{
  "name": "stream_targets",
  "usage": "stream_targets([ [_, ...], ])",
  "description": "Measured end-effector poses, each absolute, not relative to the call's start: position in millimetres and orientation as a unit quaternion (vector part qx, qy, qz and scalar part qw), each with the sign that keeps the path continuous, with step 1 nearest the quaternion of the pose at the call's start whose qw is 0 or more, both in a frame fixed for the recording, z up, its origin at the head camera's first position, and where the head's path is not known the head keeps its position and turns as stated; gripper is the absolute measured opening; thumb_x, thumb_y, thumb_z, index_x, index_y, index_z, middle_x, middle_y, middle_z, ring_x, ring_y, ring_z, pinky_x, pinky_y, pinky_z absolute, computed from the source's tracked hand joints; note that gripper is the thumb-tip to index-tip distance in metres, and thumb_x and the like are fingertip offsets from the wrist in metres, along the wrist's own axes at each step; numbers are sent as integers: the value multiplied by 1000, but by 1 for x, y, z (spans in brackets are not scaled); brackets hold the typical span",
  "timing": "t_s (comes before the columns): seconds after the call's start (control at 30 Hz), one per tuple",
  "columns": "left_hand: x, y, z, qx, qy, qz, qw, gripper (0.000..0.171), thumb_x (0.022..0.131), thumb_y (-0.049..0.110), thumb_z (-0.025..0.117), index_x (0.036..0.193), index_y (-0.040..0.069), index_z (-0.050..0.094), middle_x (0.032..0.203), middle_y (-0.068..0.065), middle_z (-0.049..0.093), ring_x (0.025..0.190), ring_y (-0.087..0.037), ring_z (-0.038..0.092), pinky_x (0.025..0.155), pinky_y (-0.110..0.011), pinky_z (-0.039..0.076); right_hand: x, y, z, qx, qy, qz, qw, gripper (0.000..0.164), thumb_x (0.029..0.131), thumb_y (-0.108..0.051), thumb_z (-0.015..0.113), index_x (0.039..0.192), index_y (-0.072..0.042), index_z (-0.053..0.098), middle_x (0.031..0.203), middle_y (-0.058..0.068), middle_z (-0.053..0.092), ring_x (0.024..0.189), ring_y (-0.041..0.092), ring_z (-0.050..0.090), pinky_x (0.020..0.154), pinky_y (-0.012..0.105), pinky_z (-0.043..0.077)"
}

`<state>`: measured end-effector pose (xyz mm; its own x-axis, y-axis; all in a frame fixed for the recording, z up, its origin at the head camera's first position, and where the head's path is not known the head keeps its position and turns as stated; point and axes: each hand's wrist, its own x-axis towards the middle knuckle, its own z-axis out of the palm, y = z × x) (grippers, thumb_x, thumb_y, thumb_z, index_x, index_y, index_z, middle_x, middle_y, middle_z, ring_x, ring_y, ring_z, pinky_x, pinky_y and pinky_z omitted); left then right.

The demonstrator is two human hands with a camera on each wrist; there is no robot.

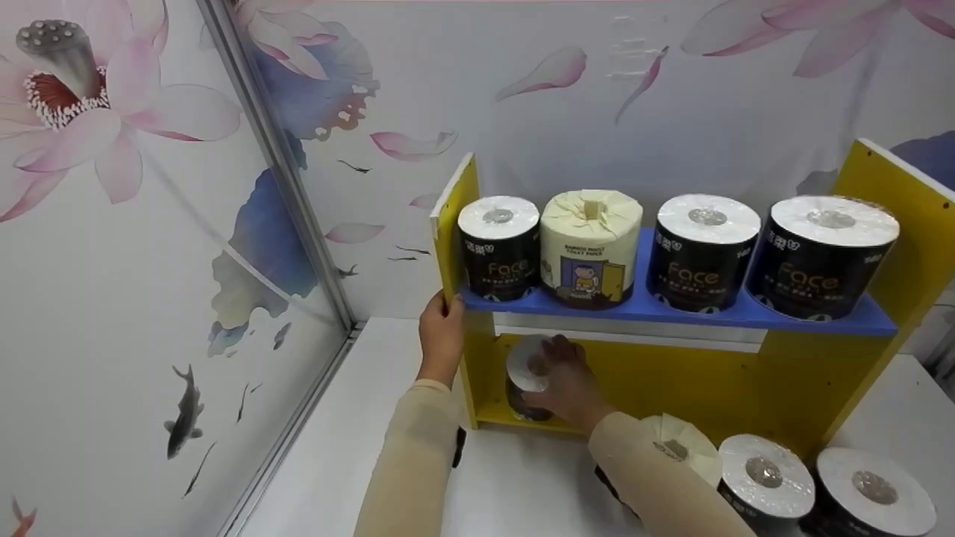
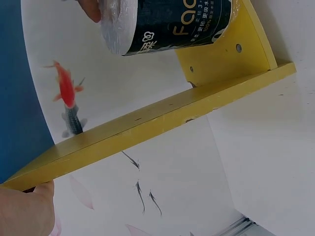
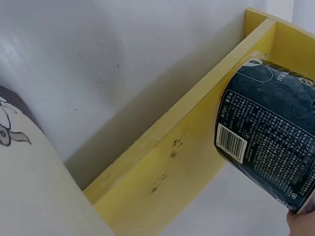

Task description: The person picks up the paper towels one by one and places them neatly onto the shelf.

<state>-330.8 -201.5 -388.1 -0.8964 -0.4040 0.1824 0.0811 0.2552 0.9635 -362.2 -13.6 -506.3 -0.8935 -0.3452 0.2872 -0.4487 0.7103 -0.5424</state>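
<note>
My right hand (image 1: pixel 571 384) grips a black-wrapped toilet roll (image 1: pixel 524 365) from above and the side, at the left end of the lower level of a yellow and blue shelf (image 1: pixel 671 377). In the right wrist view the roll (image 3: pixel 268 130) shows its barcode side, and a bit of my hand (image 3: pixel 301 224) touches its end. My left hand (image 1: pixel 442 335) holds the shelf's left side panel near the blue board (image 1: pixel 716 317); in the left wrist view the hand (image 2: pixel 24 212) is at the panel's yellow edge (image 2: pixel 142 128). Some right-hand fingers are hidden behind the roll.
On the blue board stand black-wrapped rolls (image 1: pixel 705 253) and one cream-wrapped roll (image 1: pixel 589 250). Near my right forearm, in front of the shelf, are another cream roll (image 1: pixel 686 451) and two black rolls (image 1: pixel 768 477). Flower-printed walls (image 1: pixel 418 89) surround the white table (image 1: pixel 515 477).
</note>
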Motion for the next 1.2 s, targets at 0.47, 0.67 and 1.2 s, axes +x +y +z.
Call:
stream_targets([
  [0.47,-331,-201,-389,88,-761,-609,205,42,101,23,47,137,0,51,126,-16,58,109,-26,54,95,-43,44,-366,-19,-510,216,-921,316,70,94,71,-37,83,146,-1,38,150,18,31,135,39,29,107,47,35],
  [0.67,-330,-201,-388,92,-763,-604,209,40,101,22,47,134,0,53,122,-17,60,106,-27,55,93,-43,44,-367,-24,-509,213,-925,310,57,93,70,-34,84,146,-4,39,151,15,31,136,38,28,108,46,34],
  [1.2,-331,-203,-389,90,-758,-611,209,40,101,22,48,134,1,53,122,-15,60,103,-24,53,92,-41,44,-372,-32,-506,203,-927,315,21,94,74,-35,82,148,-1,34,151,17,29,136,40,26,109,47,33],
])
